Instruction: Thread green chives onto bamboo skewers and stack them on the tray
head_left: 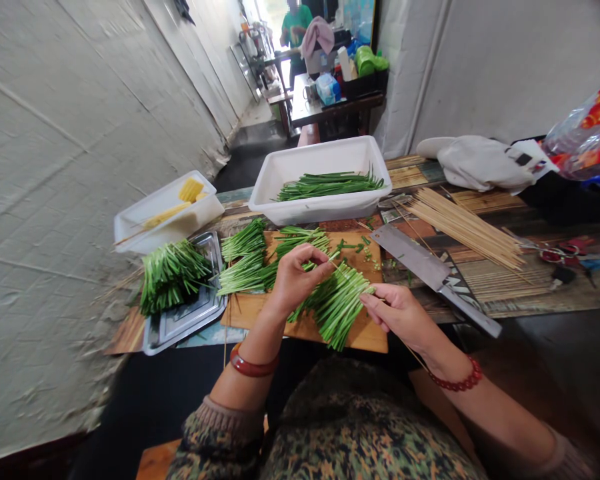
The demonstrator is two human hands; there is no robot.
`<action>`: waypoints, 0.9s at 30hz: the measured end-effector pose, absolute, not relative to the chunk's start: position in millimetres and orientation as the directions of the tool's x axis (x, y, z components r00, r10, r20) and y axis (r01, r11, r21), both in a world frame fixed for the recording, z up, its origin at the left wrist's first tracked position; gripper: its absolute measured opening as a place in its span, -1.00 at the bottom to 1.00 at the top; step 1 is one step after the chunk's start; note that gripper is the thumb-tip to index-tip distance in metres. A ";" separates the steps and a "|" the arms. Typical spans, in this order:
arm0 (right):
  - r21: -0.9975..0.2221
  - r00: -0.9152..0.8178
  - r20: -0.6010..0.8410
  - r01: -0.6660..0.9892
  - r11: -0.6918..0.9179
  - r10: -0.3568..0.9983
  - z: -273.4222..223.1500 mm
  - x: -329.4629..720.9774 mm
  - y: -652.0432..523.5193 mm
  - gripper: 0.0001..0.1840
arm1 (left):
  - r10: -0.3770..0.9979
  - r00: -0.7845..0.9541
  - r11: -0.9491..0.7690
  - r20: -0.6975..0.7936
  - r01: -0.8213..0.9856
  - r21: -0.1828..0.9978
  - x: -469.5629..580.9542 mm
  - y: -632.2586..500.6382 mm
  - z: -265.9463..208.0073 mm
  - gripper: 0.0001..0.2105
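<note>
The left hand [300, 277] covers some of the green chives [341, 313], and the right hand [393, 310] hides the middle of a thin stick [416, 357]. Far back, the person in a green shirt [299, 19] is fuzzy, with the head blurred at the top edge, and the blue-and-white packet [329, 89] is too small to read. On the right, the red plastic bag [593, 127] is cut off by the edge, and the red-handled thing [550, 256] is too blurry to name.

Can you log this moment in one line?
left hand: pinching chive | right hand: holding skewer | board: under chives
</note>
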State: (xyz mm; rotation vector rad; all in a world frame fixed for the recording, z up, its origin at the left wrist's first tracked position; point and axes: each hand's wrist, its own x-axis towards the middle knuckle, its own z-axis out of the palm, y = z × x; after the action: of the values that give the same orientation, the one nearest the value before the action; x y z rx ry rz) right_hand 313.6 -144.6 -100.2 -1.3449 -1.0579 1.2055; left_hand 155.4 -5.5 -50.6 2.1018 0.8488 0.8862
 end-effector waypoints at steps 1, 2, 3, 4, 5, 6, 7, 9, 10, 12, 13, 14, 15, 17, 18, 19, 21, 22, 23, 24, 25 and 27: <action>-0.993 0.122 -0.119 -0.013 -0.119 0.985 -100.5 313.6 -144.6 -0.55 | 0.764 0.554 -0.552 0.332 0.295 0.780 155.5 -5.5 -50.6 -0.89; -0.992 0.124 -0.122 -0.011 -0.122 0.985 -100.6 313.5 -144.6 -0.55 | 0.762 0.554 -0.556 0.335 0.296 0.777 155.6 -5.6 -50.7 -0.88; -0.992 0.128 -0.126 -0.008 -0.126 0.984 -100.8 313.4 -144.6 -0.55 | 0.765 0.551 -0.552 0.333 0.295 0.780 155.7 -6.0 -51.1 -0.88; -0.992 0.131 -0.128 -0.005 -0.128 0.983 -100.9 313.3 -144.5 -0.55 | 0.775 0.547 -0.531 0.318 0.289 0.797 155.7 -6.5 -51.7 -0.88; -0.992 0.134 -0.128 -0.003 -0.128 0.983 -101.0 313.1 -144.5 -0.55 | 0.790 0.543 -0.488 0.285 0.276 0.828 155.8 -7.4 -52.4 -0.88; -0.992 0.137 -0.127 -0.002 -0.128 0.982 -101.0 313.0 -144.5 -0.55 | 0.808 0.540 -0.425 0.236 0.255 0.869 155.8 -8.5 -53.2 -0.88; -0.992 0.141 -0.126 -0.004 -0.127 0.982 -100.9 312.8 -144.4 -0.54 | 0.823 0.540 -0.348 0.179 0.229 0.909 155.8 -9.7 -54.0 -0.87; -0.992 0.148 -0.127 -0.012 -0.127 0.981 -100.4 312.7 -144.5 -0.54 | 0.834 0.546 -0.206 0.077 0.179 0.962 155.6 -12.0 -55.1 -0.84; -0.991 0.150 -0.130 -0.015 -0.129 0.980 -100.1 312.6 -144.6 -0.54 | 0.835 0.547 -0.161 0.048 0.162 0.974 155.6 -13.0 -55.3 -0.83; -0.991 0.148 -0.134 -0.015 -0.133 0.980 -99.6 312.7 -144.9 -0.54 | 0.840 0.542 -0.128 0.031 0.142 0.982 155.4 -14.0 -54.8 -0.83; -0.991 0.146 -0.132 -0.012 -0.132 0.980 -99.5 312.7 -145.1 -0.55 | 0.843 0.538 -0.122 0.031 0.135 0.983 155.3 -14.1 -54.2 -0.83; -0.991 0.142 -0.133 -0.011 -0.132 0.981 -99.5 312.7 -145.3 -0.55 | 0.846 0.533 -0.115 0.028 0.130 0.985 155.2 -14.0 -53.6 -0.83; -0.991 0.139 -0.134 -0.011 -0.134 0.981 -99.6 312.7 -145.5 -0.56 | 0.849 0.529 -0.103 0.022 0.124 0.987 155.1 -13.7 -52.9 -0.82; -0.990 0.134 -0.139 -0.015 -0.138 0.981 -100.0 312.7 -145.9 -0.57 | 0.853 0.521 -0.072 0.003 0.113 0.991 154.9 -12.9 -51.6 -0.82; -0.990 0.132 -0.140 -0.016 -0.139 0.981 -100.2 312.8 -146.0 -0.57 | 0.855 0.519 -0.058 -0.006 0.108 0.992 154.8 -12.5 -51.1 -0.81; -0.990 0.130 -0.140 -0.016 -0.139 0.982 -100.3 312.8 -146.1 -0.57 | 0.855 0.518 -0.046 -0.014 0.102 0.994 154.7 -12.1 -50.5 -0.81; -0.991 0.129 -0.133 -0.010 -0.132 0.983 -100.2 313.1 -146.3 -0.57 | 0.856 0.517 -0.031 -0.022 0.093 0.995 154.6 -11.6 -49.5 -0.80; -0.992 0.127 -0.129 -0.008 -0.129 0.983 -100.0 313.2 -146.3 -0.57 | 0.856 0.517 -0.028 -0.024 0.092 0.995 154.6 -11.4 -49.0 -0.80; -0.992 0.125 -0.127 -0.008 -0.127 0.984 -99.8 313.4 -146.3 -0.57 | 0.855 0.518 -0.023 -0.027 0.091 0.996 154.5 -11.3 -48.5 -0.80; -0.992 0.124 -0.127 -0.007 -0.127 0.984 -99.5 313.5 -146.3 -0.57 | 0.854 0.519 -0.018 -0.031 0.090 0.996 154.3 -11.1 -48.2 -0.80; -0.992 0.121 -0.128 -0.007 -0.128 0.984 -99.2 313.5 -146.3 -0.57 | 0.852 0.522 -0.012 -0.036 0.088 0.996 154.1 -10.9 -48.0 -0.80; -0.991 0.120 -0.134 -0.006 -0.134 0.984 -98.6 313.4 -146.2 -0.58 | 0.847 0.530 0.002 -0.042 0.076 0.997 153.6 -10.2 -48.2 -0.79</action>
State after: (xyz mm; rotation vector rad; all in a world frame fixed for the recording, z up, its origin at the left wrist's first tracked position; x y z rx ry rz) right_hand 313.4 -146.2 -98.6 -1.3632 -1.0536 1.2149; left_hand 153.6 -10.2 -48.2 1.4585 0.8462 0.7357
